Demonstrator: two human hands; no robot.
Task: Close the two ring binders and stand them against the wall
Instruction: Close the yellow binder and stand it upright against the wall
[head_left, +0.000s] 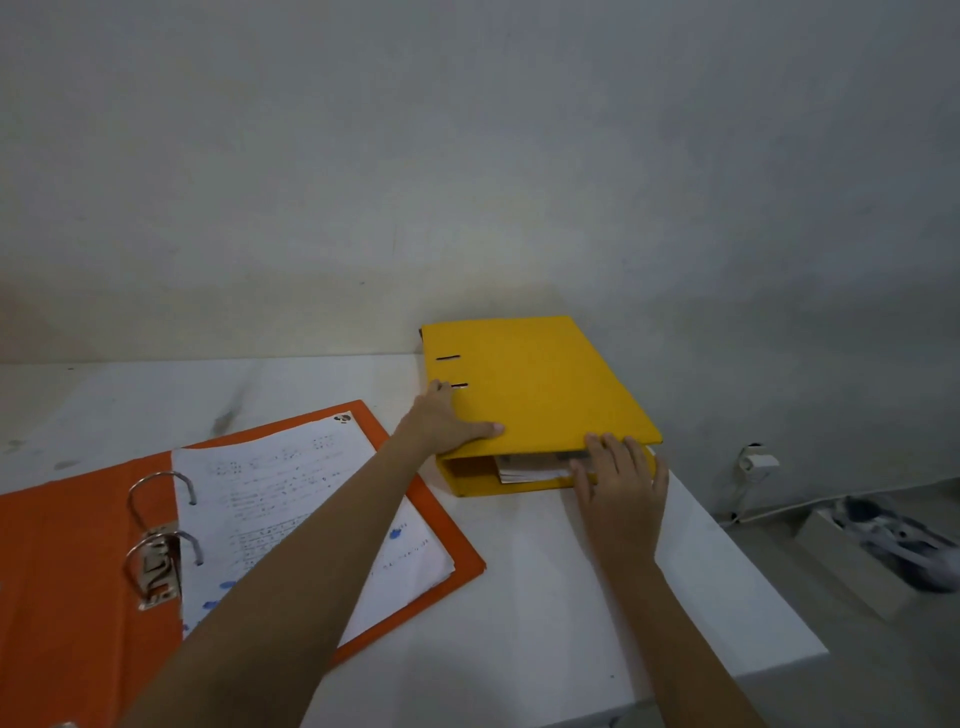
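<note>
A yellow ring binder (535, 384) lies flat and closed on the white table (519, 597), its far end close to the wall (467, 156). Papers show at its near open edge. My left hand (441, 421) grips its left side, thumb on the cover. My right hand (621, 488) holds the near right corner, fingertips on the cover's edge. An orange ring binder (67, 561) lies open at the left with its metal rings (156, 525) apart and a stack of written sheets (311, 519) on its right half; my left forearm crosses over it.
The table's right edge (737, 561) drops to the floor. Beyond it on the floor lie a cardboard box with shoes (883, 551) and a white cable running to a wall plug (758, 462).
</note>
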